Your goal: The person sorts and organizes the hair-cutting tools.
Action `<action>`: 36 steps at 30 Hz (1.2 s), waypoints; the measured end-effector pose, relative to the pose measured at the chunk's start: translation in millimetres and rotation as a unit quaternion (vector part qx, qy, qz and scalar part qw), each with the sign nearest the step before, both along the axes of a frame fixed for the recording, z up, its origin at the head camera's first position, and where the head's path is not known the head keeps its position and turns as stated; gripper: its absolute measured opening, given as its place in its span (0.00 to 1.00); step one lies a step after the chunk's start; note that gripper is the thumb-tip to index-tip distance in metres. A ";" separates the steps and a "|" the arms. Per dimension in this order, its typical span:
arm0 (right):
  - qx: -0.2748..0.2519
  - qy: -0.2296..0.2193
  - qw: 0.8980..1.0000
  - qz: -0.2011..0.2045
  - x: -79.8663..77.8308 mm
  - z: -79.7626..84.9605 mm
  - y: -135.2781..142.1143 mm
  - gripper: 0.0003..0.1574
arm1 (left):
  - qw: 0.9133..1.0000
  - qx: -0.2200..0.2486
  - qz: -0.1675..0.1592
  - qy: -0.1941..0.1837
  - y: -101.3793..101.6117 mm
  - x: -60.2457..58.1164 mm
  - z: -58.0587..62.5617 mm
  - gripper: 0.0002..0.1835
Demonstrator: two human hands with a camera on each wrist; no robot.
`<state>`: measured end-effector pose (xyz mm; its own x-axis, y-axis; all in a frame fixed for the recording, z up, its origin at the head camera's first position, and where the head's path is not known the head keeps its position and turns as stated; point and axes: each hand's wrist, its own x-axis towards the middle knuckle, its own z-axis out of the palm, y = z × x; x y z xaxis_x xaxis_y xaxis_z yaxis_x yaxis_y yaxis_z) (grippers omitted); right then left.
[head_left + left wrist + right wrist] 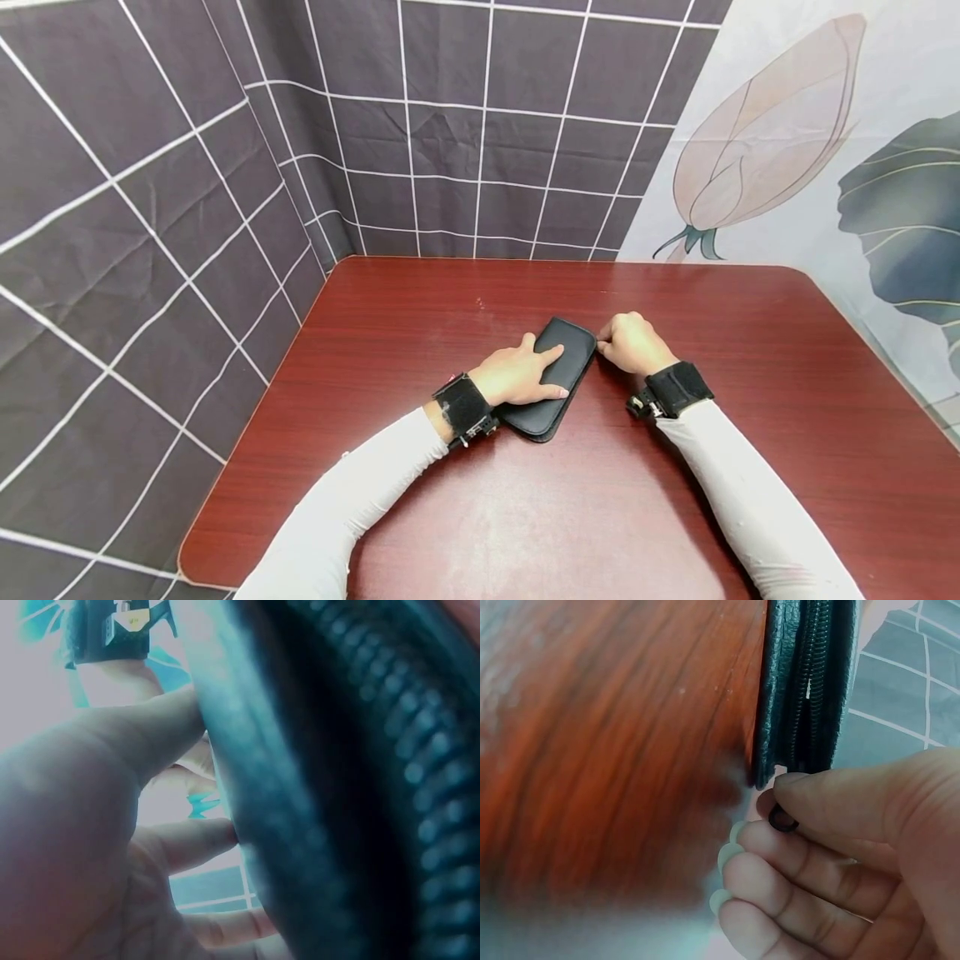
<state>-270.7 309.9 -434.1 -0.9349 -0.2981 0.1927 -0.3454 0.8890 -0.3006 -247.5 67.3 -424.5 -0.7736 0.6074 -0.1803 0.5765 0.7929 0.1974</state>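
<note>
A black zip-up case (576, 348), like a long wallet, lies slantwise on the table. My left hand (517, 375) presses on its top with the fingers spread; in the left wrist view, fingertips touch the case's edge (247, 750). At the far right corner, my right hand (633, 343) pinches the small dark zipper pull (783, 817) between thumb and forefinger, the other fingers curled beneath. Up close, the zipper teeth (815, 682) run along the side between two leathery edges. Whatever the case holds inside is hidden.
The reddish-brown wooden table (405, 317) has rounded corners. Dark cloth with a white grid (442, 142) hangs behind and on the left; a flower-printed cloth (772, 142) is at the right. Both wrists wear black straps (678, 387) with small cameras.
</note>
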 end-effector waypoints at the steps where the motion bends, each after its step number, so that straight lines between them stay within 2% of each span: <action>1: 0.001 -0.001 1.000 0.003 0.1 0.3 0.0 0.19 | 1.000 0.000 0.001 0.000 0.0 0.3 0.2 0.43; 11: 0.005 -0.014 1.000 0.016 2.1 2.1 -0.5 0.17 | 1.000 -0.001 0.002 -0.006 0.1 -1.5 -5.3 0.44; 21: 0.016 -0.027 0.999 0.034 5.5 7.2 -1.2 0.25 | 1.000 -0.006 0.007 -0.015 0.4 -1.2 -3.9 0.43; 27: 0.016 -0.047 0.998 0.037 8.9 10.2 -4.2 0.23 | 1.000 -0.005 0.005 -0.016 -0.1 -1.4 -3.4 0.43; 36: 0.031 -0.047 0.997 0.045 12.0 14.0 -7.9 0.24 | 1.000 -0.004 0.008 -0.018 -0.5 -2.1 -2.7 0.43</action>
